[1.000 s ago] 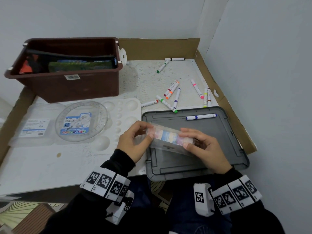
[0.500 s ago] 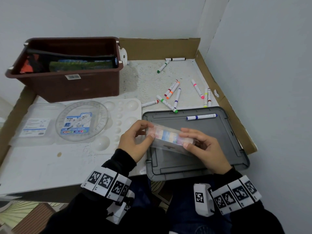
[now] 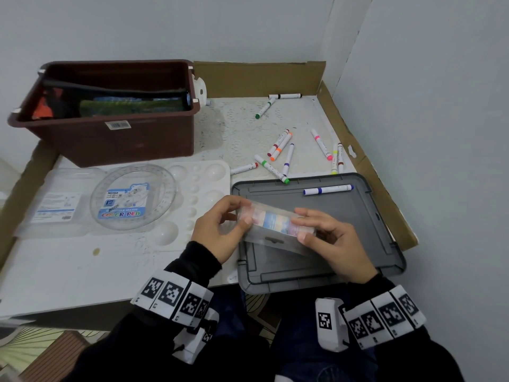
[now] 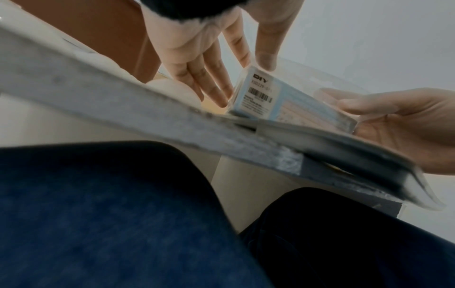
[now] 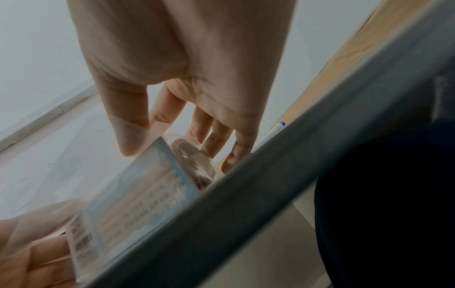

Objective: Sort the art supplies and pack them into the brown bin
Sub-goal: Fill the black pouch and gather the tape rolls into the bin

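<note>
A clear plastic box of pastel tape rolls (image 3: 272, 220) is held just above the grey lid (image 3: 344, 216), near the table's front. My left hand (image 3: 237, 213) pinches its left end between thumb and fingers; my right hand (image 3: 300, 228) grips its right end. The left wrist view shows the box's barcode end (image 4: 261, 93) between my left hand's fingers (image 4: 216, 93) and thumb. In the right wrist view the box (image 5: 138, 200) sits under my right hand's fingers (image 5: 216, 142). The brown bin (image 3: 110, 144) stands at the back left with a black pouch (image 3: 115, 92) inside.
Several markers (image 3: 286, 161) lie scattered behind the lid, and a blue one (image 3: 327, 189) lies on it. A white palette (image 3: 209, 172) with a round clear pen case (image 3: 132, 197) and a clear container (image 3: 55, 205) lie to the left. Cardboard walls (image 3: 366, 166) edge the table.
</note>
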`<state>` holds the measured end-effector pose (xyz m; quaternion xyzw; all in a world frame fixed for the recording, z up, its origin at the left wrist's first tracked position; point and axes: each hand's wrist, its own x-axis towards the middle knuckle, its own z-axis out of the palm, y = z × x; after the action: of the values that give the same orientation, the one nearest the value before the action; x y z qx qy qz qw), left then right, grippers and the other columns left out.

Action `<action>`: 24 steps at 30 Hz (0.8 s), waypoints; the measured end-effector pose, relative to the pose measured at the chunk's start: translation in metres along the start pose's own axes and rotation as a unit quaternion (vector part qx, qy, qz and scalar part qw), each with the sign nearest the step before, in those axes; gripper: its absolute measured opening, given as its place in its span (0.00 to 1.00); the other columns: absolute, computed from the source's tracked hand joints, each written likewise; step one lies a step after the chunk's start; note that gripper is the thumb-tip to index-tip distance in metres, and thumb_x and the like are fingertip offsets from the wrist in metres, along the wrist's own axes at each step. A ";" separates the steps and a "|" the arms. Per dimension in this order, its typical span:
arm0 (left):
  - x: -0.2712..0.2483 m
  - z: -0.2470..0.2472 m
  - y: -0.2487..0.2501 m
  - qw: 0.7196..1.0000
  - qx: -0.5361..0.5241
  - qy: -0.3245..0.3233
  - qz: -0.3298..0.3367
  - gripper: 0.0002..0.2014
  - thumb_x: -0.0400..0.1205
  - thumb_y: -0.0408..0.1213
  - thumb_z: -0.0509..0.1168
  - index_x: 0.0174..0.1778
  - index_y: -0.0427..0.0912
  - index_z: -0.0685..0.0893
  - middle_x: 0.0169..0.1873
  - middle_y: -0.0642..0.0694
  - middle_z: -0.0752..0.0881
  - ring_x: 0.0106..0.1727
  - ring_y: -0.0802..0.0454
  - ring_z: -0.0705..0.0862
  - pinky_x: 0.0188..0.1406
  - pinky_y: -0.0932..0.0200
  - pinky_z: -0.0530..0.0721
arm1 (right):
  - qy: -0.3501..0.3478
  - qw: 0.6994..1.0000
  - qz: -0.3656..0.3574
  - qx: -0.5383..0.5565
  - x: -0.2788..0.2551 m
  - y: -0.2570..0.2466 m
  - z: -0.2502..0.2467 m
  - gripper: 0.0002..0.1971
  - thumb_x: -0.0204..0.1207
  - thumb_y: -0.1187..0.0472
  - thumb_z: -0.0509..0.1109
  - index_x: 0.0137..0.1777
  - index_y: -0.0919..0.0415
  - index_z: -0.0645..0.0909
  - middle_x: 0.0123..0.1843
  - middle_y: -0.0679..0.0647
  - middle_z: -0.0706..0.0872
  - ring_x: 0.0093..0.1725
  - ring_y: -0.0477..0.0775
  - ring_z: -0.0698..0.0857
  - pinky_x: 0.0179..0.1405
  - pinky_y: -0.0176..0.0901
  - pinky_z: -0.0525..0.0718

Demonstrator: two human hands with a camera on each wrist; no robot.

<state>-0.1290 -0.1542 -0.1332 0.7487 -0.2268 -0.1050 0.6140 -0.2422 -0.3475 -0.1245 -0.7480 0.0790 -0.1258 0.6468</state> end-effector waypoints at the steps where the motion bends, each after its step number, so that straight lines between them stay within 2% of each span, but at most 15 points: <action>1: 0.000 0.000 0.000 1.000 0.005 0.000 0.002 0.12 0.76 0.33 0.70 0.46 0.58 0.82 0.48 0.59 0.86 0.53 0.58 0.84 0.54 0.65 0.81 | 0.001 1.000 0.000 -0.002 0.000 0.000 0.000 0.15 0.70 0.77 0.71 0.53 0.61 0.86 0.62 0.55 0.84 0.65 0.48 0.81 0.67 0.44 0.78; 4: 0.001 0.000 0.000 1.000 0.005 0.006 0.003 0.11 0.76 0.33 0.70 0.46 0.58 0.83 0.48 0.59 0.86 0.53 0.62 0.83 0.51 0.72 0.79 | 0.001 1.000 -0.001 -0.007 0.000 0.001 0.000 0.15 0.70 0.77 0.71 0.52 0.60 0.86 0.62 0.54 0.84 0.66 0.49 0.80 0.69 0.47 0.77; 7: 0.002 0.000 0.002 1.000 0.006 0.008 0.005 0.11 0.76 0.33 0.69 0.45 0.58 0.83 0.47 0.62 0.86 0.52 0.66 0.83 0.49 0.74 0.79 | 0.000 1.000 0.002 -0.014 0.000 0.001 -0.001 0.15 0.69 0.76 0.72 0.52 0.60 0.86 0.62 0.53 0.84 0.66 0.49 0.80 0.70 0.50 0.76; 9: 0.003 0.000 0.002 1.000 0.010 0.008 0.004 0.12 0.75 0.33 0.70 0.45 0.58 0.83 0.47 0.62 0.86 0.51 0.65 0.83 0.50 0.72 0.79 | 0.000 1.000 0.001 -0.015 0.000 0.002 -0.001 0.15 0.69 0.76 0.72 0.52 0.59 0.87 0.62 0.53 0.84 0.66 0.49 0.80 0.70 0.51 0.76; 13: 0.002 0.000 0.002 1.000 0.013 0.009 -0.011 0.12 0.75 0.33 0.71 0.46 0.57 0.83 0.48 0.59 0.86 0.51 0.57 0.84 0.53 0.60 0.81 | 0.001 1.000 0.001 -0.013 0.000 0.002 0.000 0.16 0.69 0.77 0.72 0.52 0.59 0.87 0.62 0.54 0.84 0.66 0.50 0.80 0.70 0.50 0.76; 16: 0.002 0.001 0.002 1.000 0.015 0.012 -0.013 0.13 0.75 0.32 0.71 0.46 0.57 0.83 0.48 0.59 0.86 0.51 0.57 0.84 0.55 0.57 0.81 | 0.004 1.000 -0.002 -0.014 0.000 0.002 0.001 0.16 0.69 0.78 0.72 0.52 0.59 0.86 0.62 0.55 0.84 0.66 0.50 0.80 0.69 0.49 0.76; 20: 0.002 0.001 0.003 0.999 0.032 0.013 -0.011 0.15 0.74 0.33 0.71 0.43 0.62 0.82 0.47 0.64 0.86 0.48 0.59 0.84 0.53 0.56 0.81 | 0.007 1.000 -0.003 -0.015 -0.001 0.001 0.002 0.17 0.69 0.78 0.71 0.51 0.58 0.86 0.62 0.53 0.84 0.67 0.49 0.80 0.68 0.46 0.76; 24: 0.002 0.000 0.002 0.999 0.038 0.005 -0.015 0.15 0.73 0.35 0.72 0.38 0.65 0.81 0.48 0.67 0.86 0.46 0.61 0.84 0.47 0.63 0.78 | 0.001 1.000 -0.004 -0.013 -0.001 -0.002 0.003 0.16 0.71 0.78 0.70 0.51 0.58 0.86 0.63 0.54 0.83 0.66 0.45 0.80 0.62 0.35 0.77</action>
<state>-0.1279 -0.1553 -0.1307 0.7756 -0.2163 -0.1022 0.5841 -0.2424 -0.3439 -0.1228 -0.7565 0.0787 -0.1280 0.6365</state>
